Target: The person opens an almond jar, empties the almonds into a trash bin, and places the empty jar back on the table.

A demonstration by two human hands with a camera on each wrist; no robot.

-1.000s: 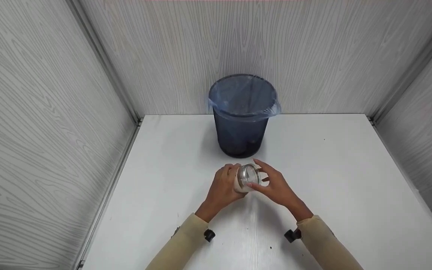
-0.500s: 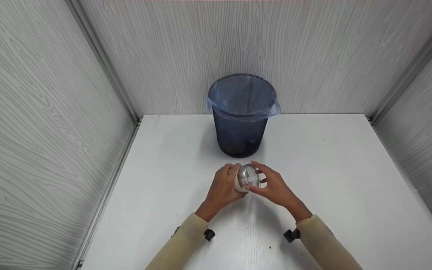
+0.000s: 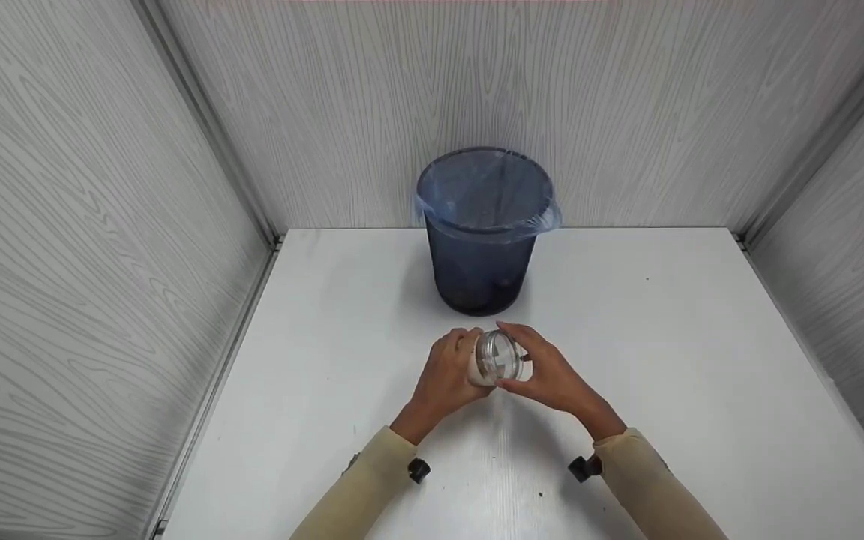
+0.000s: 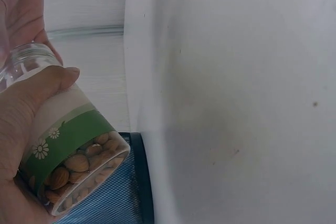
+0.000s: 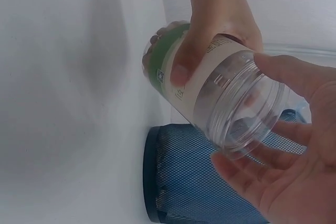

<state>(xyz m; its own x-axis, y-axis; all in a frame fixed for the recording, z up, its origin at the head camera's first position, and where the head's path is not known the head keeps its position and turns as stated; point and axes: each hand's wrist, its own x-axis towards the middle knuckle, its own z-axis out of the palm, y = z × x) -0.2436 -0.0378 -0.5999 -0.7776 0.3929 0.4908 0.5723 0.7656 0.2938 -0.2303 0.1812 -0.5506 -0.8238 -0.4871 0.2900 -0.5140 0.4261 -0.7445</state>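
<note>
My left hand (image 3: 443, 376) wraps round the body of a clear jar (image 4: 63, 106) with a cream and green label. Almonds (image 4: 77, 163) lie at its bottom, visible through the clear wall. The jar is held tilted above the table, with its mouth end toward my right hand (image 3: 550, 375). That hand has its thumb and fingers curled on opposite sides of the clear lid (image 5: 277, 98) at the mouth end. In the right wrist view the thumb touches one edge and a fingertip (image 5: 224, 162) the other. Whether the lid is loose, I cannot tell.
A dark blue mesh waste bin (image 3: 481, 274) with a thin translucent bag over its rim stands behind my hands, near the back wall. The white table (image 3: 664, 337) has pale wood-grain panels (image 3: 357, 97) on three sides. A few small dark specks lie on it.
My right hand's fingers and thumb have shifted slightly left and closed in round the lid edge. My left hand and the jar have hardly moved.
</note>
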